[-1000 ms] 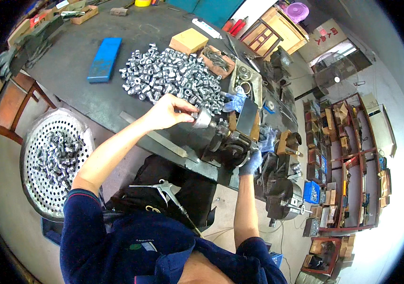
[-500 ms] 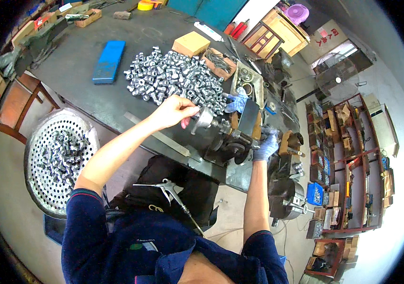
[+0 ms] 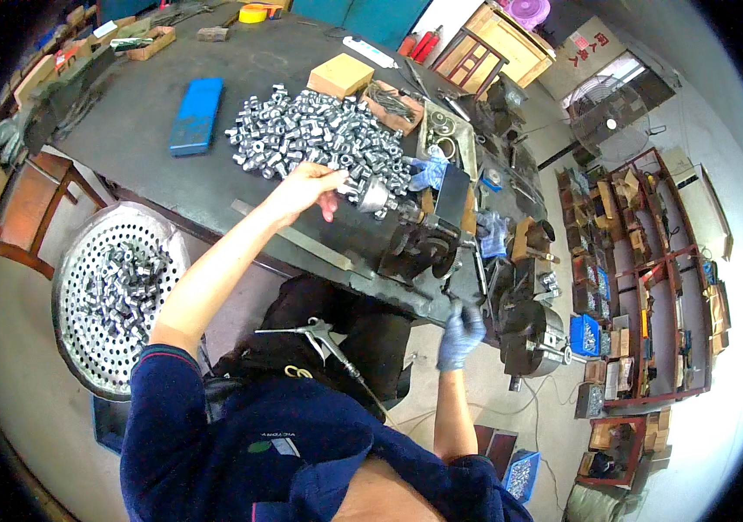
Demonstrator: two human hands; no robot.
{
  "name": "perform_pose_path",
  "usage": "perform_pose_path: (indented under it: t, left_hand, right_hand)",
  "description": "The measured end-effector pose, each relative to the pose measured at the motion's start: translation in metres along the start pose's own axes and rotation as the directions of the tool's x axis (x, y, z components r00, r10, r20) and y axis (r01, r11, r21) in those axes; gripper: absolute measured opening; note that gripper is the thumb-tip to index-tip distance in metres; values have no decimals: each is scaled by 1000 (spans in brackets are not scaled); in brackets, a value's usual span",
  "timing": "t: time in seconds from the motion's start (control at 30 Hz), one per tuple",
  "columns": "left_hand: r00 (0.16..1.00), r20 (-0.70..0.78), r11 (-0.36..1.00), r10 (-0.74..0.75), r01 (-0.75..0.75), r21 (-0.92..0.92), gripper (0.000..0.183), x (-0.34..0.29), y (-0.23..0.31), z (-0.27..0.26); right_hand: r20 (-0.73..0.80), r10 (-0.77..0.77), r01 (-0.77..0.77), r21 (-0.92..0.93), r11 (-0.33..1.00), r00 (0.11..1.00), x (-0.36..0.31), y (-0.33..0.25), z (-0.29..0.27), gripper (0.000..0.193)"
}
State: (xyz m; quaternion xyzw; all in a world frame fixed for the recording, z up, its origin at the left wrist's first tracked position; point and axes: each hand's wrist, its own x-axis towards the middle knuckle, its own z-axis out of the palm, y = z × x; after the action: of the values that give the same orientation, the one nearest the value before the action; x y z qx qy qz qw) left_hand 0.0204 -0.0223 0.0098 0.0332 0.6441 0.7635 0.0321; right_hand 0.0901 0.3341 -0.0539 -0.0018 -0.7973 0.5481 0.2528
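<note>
Lettering (image 3: 277, 434) on navy shirt (image 3: 311, 470)

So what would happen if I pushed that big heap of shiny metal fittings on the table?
The metal fittings would probably slide and tumble over each other, because they're piled loose. Each is likely heavy for its size, since it looks like chunky metal. Many look angular rather than round, so they might not roll far.
</note>
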Motion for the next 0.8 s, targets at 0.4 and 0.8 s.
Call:
perform_pose_path:
  t: [0.4, 0.8]
  left_hand:
    - [832, -513, 751, 212, 197, 630, 34, -221, -9, -173]
    - [826, -385, 321, 412, 264, 910, 21, -187, 4, -152]
  right_hand:
    - [825, 430, -351, -305, 885, 367, -137, 72, 92, 37]
    - [906, 123, -332, 20, 943, 404, 41, -184, 26, 67]
